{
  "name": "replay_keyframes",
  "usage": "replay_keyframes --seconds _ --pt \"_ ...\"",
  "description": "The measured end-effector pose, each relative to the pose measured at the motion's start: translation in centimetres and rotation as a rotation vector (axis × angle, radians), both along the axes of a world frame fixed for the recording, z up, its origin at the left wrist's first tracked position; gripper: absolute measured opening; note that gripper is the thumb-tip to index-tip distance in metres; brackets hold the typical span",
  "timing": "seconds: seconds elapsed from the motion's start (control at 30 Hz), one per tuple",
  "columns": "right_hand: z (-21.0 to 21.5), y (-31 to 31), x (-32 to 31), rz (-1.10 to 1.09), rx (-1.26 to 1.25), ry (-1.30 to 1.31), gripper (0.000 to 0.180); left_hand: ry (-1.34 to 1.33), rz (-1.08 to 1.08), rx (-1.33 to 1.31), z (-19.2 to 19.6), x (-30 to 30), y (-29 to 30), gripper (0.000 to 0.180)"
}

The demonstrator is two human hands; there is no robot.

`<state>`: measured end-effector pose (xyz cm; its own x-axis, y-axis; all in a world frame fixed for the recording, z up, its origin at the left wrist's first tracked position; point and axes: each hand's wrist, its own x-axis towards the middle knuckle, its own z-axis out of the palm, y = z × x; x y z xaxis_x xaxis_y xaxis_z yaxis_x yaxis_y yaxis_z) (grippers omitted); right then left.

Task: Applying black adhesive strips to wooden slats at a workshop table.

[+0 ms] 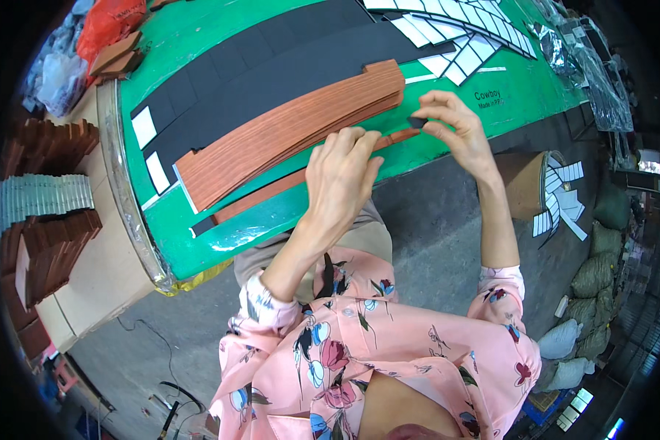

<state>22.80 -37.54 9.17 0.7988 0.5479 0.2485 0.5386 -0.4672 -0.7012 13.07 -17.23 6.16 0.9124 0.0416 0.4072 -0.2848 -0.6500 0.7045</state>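
Note:
A stack of long reddish-brown wood-grain strips (286, 128) lies across the green table (491, 95). One single strip (264, 194) lies in front of the stack, near the table's front edge. My left hand (341, 172) presses flat on this strip, fingers together. My right hand (455, 128) pinches a small black square piece (416, 122) between thumb and fingers, just above the strip's right end. Behind the stack lie rows of black sheet (271, 59) cut into squares.
White backing papers (455, 29) lie scattered at the table's far right. Stacks of brown pieces (48, 242) and a corrugated grey stack (40, 198) sit on a side surface at left. A cardboard bin (528, 183) with white papers stands on the floor at right, sacks beyond it.

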Motion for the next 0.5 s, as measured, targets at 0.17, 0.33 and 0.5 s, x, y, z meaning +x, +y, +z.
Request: replay_keyframes --seconds 0.17,0.33,0.5 --pt "-2.4 -1.2 -0.5 -0.040 -0.186 -0.223 0.021 0.065 0.049 0.087 -2.4 2.8 -3.0 0.030" --pt "-3.3 -1.4 -0.1 -0.016 -0.166 -0.258 0.023 0.089 0.083 0.140 -3.1 3.3 -3.8 0.023" --pt "-3.9 -1.2 0.1 0.001 -0.153 -0.289 0.025 0.094 0.089 0.158 -2.8 3.3 -3.9 0.022"
